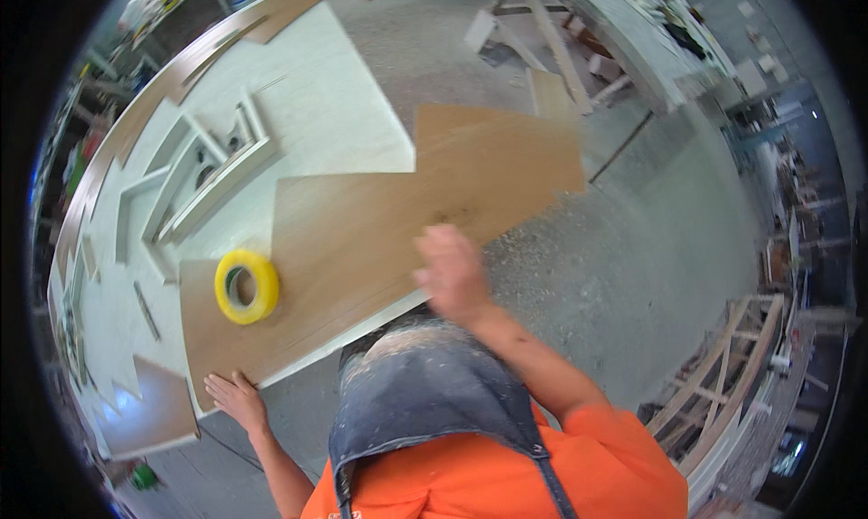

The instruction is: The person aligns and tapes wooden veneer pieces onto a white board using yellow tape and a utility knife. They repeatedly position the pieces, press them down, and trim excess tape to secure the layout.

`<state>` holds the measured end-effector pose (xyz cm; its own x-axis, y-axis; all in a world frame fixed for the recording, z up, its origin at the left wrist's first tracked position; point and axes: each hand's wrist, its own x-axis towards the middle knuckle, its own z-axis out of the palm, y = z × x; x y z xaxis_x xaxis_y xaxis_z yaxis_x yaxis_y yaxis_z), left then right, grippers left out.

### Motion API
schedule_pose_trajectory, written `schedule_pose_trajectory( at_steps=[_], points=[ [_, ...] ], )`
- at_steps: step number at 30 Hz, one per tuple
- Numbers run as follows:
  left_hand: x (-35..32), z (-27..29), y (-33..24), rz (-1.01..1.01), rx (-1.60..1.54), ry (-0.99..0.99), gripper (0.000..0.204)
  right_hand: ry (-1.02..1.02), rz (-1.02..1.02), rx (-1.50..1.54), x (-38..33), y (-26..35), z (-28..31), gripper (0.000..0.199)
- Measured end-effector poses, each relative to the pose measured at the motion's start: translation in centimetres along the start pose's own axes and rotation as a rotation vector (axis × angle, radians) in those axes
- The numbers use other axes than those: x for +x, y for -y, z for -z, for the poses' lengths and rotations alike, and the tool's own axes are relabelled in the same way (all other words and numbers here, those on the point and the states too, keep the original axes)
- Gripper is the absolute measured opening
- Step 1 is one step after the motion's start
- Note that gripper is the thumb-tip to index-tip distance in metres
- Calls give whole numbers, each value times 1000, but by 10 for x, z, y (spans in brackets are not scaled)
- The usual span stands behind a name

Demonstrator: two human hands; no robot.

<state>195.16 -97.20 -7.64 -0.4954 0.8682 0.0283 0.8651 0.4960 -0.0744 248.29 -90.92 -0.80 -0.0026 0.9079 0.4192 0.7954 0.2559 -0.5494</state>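
Note:
A large brown sheet with stepped edges (pixel 362 239) lies on a white tabletop (pixel 330 94), and its right part reaches out past the white surface. My left hand (pixel 233 399) rests flat on the sheet's near left corner, fingers spread and holding nothing. Over the near edge, right of the middle, is my right hand (pixel 449 270). Motion blurs its fingers, so I cannot tell whether they hold anything. Small dark crumbs (pixel 452 213) lie on the sheet just beyond it. A yellow roll of tape (pixel 247 287) lies flat on the sheet's left part.
White angled frame pieces (pixel 217 193) lie on the tabletop beyond the tape, with a thin dark tool (pixel 146 311) nearer. Another brown piece (pixel 163 406) sits at the near left. Wooden trestle legs (pixel 551 40) stand at the back, a wooden frame (pixel 723 383) at right.

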Motion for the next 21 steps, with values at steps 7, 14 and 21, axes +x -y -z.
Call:
schedule_pose_trajectory(
  at_steps=[7, 14, 21],
  points=[
    [-29, 12, -49, -152, -22, -35, 76, 436, -69, -303, 49, -6, -53, 77],
    [-26, 27, -62, -172, -73, 14, 77, 123, -716, -783, 60, -223, 88, 82],
    [-62, 54, -48, -204, -222, 32, 77, -593, -1166, 141, -23, -230, 108, 61]
  ],
)
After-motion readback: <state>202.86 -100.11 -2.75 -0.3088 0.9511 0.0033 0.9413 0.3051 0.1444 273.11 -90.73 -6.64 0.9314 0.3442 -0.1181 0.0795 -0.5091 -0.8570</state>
